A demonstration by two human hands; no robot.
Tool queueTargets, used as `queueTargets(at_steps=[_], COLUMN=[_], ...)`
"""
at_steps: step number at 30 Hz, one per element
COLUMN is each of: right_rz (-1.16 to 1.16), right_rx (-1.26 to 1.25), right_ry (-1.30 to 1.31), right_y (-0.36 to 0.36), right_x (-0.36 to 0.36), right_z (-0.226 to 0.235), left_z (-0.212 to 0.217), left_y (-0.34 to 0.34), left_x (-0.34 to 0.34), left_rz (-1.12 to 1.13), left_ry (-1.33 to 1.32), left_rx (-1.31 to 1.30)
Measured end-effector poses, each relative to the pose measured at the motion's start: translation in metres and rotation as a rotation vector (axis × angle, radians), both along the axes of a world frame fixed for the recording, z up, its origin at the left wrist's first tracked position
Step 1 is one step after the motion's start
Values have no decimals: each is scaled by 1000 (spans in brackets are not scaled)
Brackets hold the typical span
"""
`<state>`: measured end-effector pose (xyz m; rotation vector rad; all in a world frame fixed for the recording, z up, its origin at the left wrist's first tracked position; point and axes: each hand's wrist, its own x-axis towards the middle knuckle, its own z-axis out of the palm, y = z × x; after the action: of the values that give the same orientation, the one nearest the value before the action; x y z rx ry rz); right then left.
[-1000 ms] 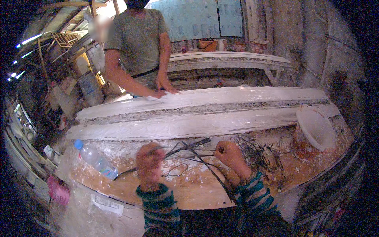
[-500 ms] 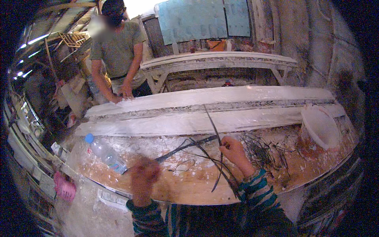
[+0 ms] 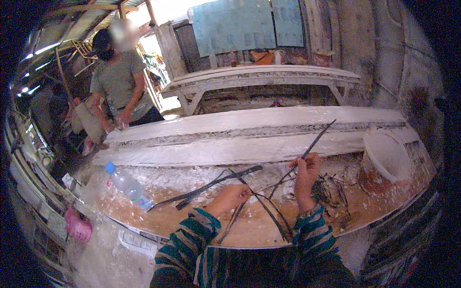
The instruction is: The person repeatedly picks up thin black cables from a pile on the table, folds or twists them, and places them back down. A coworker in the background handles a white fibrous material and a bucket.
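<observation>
My right hand (image 3: 308, 174) is closed around a dark thin strip (image 3: 319, 137), whose pointed end sticks up over the white long panels. The lower part of this strip trails down toward my left hand (image 3: 234, 197), whose fingers are pinched on a dark strip. Between and below my hands, several dark strips (image 3: 271, 211) cross on the wooden table. More long dark strips (image 3: 211, 185) lie just beyond my left hand. A tangle of thin dark strips (image 3: 338, 197) rests to the right of my right hand.
Two long white panels (image 3: 216, 144) lie across the table (image 3: 120, 211). A blue-capped plastic bottle (image 3: 128, 186) lies at the left, a whitish bucket (image 3: 386, 156) at the right. Beyond the panels at the left, a co-worker (image 3: 122, 86) leans in. A white bench (image 3: 269, 79) stands behind.
My left hand has moved right, to the middle of the table, and now pinches a strip. My right hand has shifted up and right with its strip. The co-worker has moved left.
</observation>
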<state>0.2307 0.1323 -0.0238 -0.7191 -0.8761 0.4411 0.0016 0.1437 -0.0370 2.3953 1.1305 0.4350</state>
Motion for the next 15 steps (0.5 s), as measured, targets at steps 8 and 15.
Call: queueTargets(at_steps=[8,15], right_rz=[-299,393], right_rx=[-33,-414], right_ry=[-558,-808], right_y=[-12,-15], right_x=[0,-33], right_z=[13,4], left_z=[21,52], left_y=[11,3], left_x=[2,23], left_rz=[163,166], left_ry=[-90,-1], left_rx=[202,873])
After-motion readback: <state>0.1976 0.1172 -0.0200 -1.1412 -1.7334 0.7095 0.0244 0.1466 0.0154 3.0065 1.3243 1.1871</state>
